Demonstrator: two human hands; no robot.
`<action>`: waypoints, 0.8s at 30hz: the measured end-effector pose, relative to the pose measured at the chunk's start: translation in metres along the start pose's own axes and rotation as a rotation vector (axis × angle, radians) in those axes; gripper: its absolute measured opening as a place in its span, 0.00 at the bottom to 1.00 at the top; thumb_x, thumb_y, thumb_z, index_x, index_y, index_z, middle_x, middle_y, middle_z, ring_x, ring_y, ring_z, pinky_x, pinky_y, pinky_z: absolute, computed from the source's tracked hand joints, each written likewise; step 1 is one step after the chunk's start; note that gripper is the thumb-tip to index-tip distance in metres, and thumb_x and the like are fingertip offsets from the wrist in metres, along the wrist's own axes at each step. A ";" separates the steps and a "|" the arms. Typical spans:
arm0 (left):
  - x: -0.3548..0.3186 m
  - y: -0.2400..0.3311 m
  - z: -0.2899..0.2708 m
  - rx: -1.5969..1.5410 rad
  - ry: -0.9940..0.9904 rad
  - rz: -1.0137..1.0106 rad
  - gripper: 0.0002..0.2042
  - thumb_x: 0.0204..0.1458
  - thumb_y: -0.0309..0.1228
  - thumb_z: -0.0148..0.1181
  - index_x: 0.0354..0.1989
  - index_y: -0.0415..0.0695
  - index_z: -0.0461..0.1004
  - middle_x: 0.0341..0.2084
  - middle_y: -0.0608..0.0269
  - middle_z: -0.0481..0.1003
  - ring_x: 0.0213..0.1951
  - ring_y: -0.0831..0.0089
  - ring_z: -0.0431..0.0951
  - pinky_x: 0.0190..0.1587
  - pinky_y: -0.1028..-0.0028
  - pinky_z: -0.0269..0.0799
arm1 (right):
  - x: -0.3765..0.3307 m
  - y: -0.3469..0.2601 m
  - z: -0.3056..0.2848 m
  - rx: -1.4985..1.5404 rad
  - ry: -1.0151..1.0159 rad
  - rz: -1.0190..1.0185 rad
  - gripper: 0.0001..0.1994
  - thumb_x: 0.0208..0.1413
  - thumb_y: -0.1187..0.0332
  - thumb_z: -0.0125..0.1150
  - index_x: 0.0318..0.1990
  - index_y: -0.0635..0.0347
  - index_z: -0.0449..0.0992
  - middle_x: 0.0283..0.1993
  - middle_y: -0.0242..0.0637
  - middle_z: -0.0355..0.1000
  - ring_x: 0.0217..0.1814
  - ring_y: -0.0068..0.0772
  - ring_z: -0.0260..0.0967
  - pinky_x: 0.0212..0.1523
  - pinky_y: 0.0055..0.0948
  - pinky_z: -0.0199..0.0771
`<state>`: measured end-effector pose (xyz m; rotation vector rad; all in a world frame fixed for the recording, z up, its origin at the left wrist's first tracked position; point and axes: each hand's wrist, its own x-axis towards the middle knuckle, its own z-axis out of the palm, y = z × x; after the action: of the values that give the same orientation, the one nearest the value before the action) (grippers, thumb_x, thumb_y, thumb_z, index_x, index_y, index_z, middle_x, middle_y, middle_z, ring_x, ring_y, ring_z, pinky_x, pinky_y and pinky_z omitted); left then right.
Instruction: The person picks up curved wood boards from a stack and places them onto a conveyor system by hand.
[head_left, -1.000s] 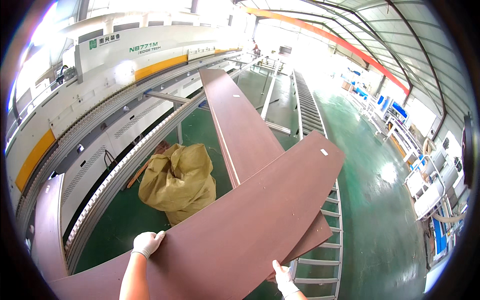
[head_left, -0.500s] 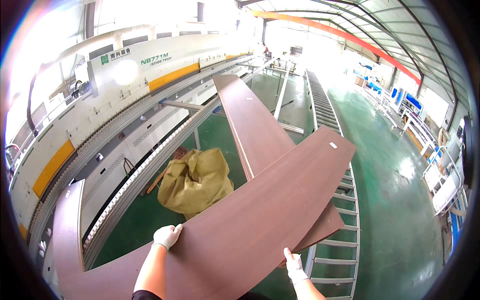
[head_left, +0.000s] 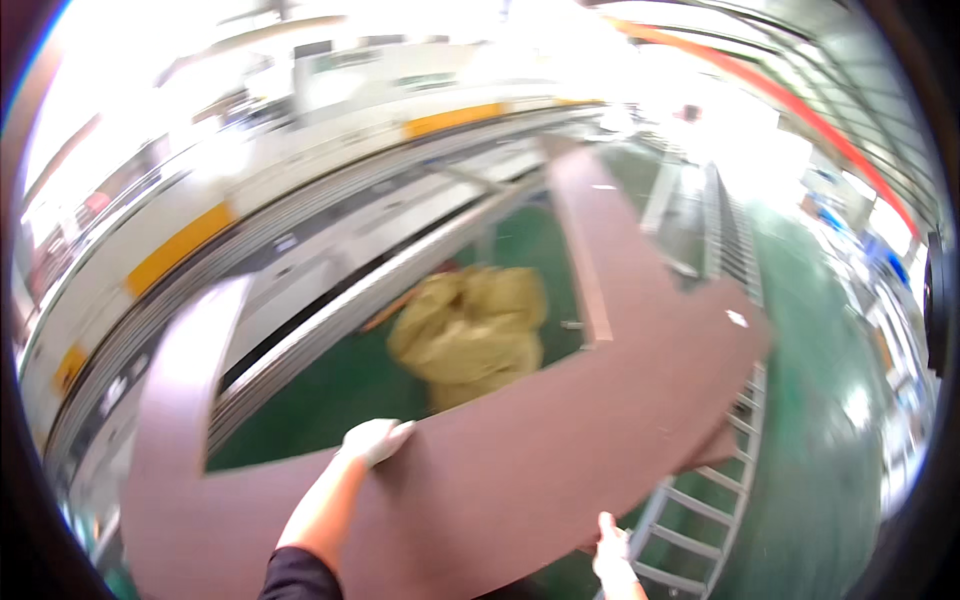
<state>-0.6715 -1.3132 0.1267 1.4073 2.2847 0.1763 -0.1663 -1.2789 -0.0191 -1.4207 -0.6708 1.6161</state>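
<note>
A long brown board [head_left: 540, 440] spans the view in front of me, with a small white label near its right end. My left hand [head_left: 375, 440], in a whitish glove, is closed over the board's far edge. At its near edge is my right hand [head_left: 613, 555], also gloved, thumb up and fingers mostly hidden beneath; motion smears it somewhat. A second brown board [head_left: 610, 230] runs away from me, its near part covered by the held one. Another brown board [head_left: 185, 370] lies at the left, by the machine's rail, meeting the held board's left part.
A long white machine [head_left: 330, 130] with yellow panels stretches along the left, with a metal rail [head_left: 330, 325] before it. An olive sack [head_left: 470, 330] stands on the green floor beyond the held board. To the right runs a roller conveyor [head_left: 700, 508]. Equipment lines the far right.
The view has swung left, so the scene sits further right and is blurred. Both hands stay at the board's edges. The held board's left part now overlaps the left board more.
</note>
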 end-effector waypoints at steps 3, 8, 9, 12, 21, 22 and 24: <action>-0.023 -0.007 -0.020 -0.045 -0.091 -0.045 0.32 0.64 0.60 0.39 0.45 0.43 0.82 0.46 0.48 0.80 0.52 0.48 0.78 0.55 0.57 0.72 | -0.030 0.000 -0.025 -0.033 -0.127 0.144 0.22 0.65 0.50 0.59 0.58 0.55 0.75 0.52 0.40 0.79 0.51 0.42 0.77 0.52 0.47 0.78; -0.057 -0.052 -0.041 -0.083 -0.126 -0.075 0.34 0.65 0.61 0.37 0.41 0.42 0.83 0.40 0.52 0.82 0.46 0.52 0.81 0.52 0.60 0.73 | -0.071 0.002 -0.010 -0.140 -0.126 0.163 0.24 0.65 0.46 0.56 0.60 0.50 0.74 0.45 0.35 0.80 0.40 0.40 0.77 0.39 0.41 0.80; -0.070 -0.063 -0.040 -0.088 -0.164 -0.118 0.35 0.64 0.62 0.37 0.43 0.42 0.83 0.42 0.52 0.82 0.47 0.52 0.80 0.53 0.60 0.73 | -0.084 -0.005 -0.002 -0.030 -0.084 0.223 0.25 0.65 0.45 0.55 0.61 0.51 0.72 0.47 0.37 0.79 0.42 0.41 0.76 0.38 0.43 0.79; -0.092 -0.092 -0.032 -0.057 -0.150 -0.115 0.36 0.63 0.63 0.37 0.45 0.42 0.83 0.44 0.50 0.81 0.50 0.53 0.80 0.54 0.60 0.72 | -0.079 -0.036 -0.011 0.199 -0.178 0.244 0.30 0.66 0.43 0.51 0.67 0.51 0.64 0.57 0.44 0.73 0.51 0.46 0.72 0.31 0.47 0.77; -0.120 -0.108 -0.023 0.020 0.081 -0.218 0.34 0.61 0.62 0.41 0.34 0.43 0.84 0.38 0.49 0.83 0.45 0.51 0.81 0.48 0.58 0.75 | -0.009 -0.077 0.004 0.474 -0.009 0.131 0.33 0.65 0.42 0.56 0.68 0.55 0.64 0.70 0.36 0.65 0.70 0.46 0.61 0.68 0.53 0.62; -0.121 -0.108 -0.025 0.047 0.130 -0.269 0.34 0.61 0.61 0.42 0.30 0.43 0.84 0.34 0.50 0.83 0.43 0.51 0.82 0.46 0.57 0.75 | -0.007 -0.073 0.009 0.449 -0.045 0.115 0.34 0.64 0.42 0.56 0.68 0.55 0.64 0.69 0.37 0.65 0.70 0.46 0.62 0.67 0.53 0.62; -0.119 -0.123 -0.015 0.112 0.243 -0.275 0.33 0.62 0.59 0.42 0.25 0.44 0.83 0.28 0.51 0.82 0.37 0.51 0.82 0.42 0.56 0.76 | -0.004 -0.067 0.019 0.366 0.095 0.192 0.36 0.62 0.41 0.58 0.68 0.56 0.63 0.69 0.38 0.65 0.70 0.47 0.61 0.68 0.53 0.61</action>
<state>-0.7333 -1.4735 0.1349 1.1586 2.6988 0.1408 -0.1682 -1.2471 0.0433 -1.3077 -0.1724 1.7023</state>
